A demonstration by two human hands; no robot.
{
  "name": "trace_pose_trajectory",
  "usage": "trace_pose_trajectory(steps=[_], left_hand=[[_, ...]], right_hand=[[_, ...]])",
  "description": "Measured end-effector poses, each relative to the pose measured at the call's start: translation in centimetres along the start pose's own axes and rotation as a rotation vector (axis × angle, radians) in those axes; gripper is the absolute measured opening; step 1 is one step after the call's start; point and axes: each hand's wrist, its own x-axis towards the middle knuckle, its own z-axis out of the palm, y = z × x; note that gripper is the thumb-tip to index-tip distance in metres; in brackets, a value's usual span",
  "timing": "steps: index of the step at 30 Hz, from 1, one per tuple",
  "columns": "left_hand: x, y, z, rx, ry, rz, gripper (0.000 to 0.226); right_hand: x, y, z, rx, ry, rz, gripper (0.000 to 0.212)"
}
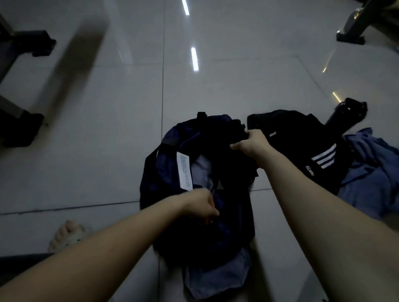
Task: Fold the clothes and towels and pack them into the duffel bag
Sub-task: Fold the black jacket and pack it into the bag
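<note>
A dark navy duffel bag (171, 157) lies open on the tiled floor in front of me, with a white label (184, 170) on its inner wall and pale cloth inside. My left hand (200, 206) pinches the bag's near rim. My right hand (249, 143) grips dark fabric at the bag's far right rim. A black garment with white stripes (310, 148) lies to the right of the bag. Blue-grey clothes (380, 179) are heaped further right. A blue-grey cloth (215, 280) sticks out from under the bag's near end.
A black bottle-like object (345, 114) lies beyond the black garment. Dark furniture legs (16, 120) stand at the left, and more metal legs (359, 29) at the upper right. A foot in a sandal (65, 233) rests at the lower left.
</note>
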Motion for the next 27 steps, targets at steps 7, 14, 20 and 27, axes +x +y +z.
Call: trace_pose_trajectory(steps=[7, 14, 20, 27], left_hand=[[3.5, -4.7, -2.9, 0.367, 0.698, -0.319, 0.061], [6.0, -7.6, -4.5, 0.151, 0.605, -0.499, 0.119], [5.0, -9.9, -7.7, -0.009, 0.659, -0.559, 0.062], [4.2, -12.2, -8.7, -0.170, 0.776, -0.451, 0.013]], right_hand=[[-2.2, 1.4, 0.3, -0.019, 0.078, -0.046, 0.030], [-1.8, 0.1, 1.8, -0.357, 0.027, -0.055, 0.018], [-1.1, -3.3, 7.6, -0.392, -0.030, -0.087, 0.024], [0.9, -2.5, 12.1, -0.440, -0.292, 0.195, 0.048]])
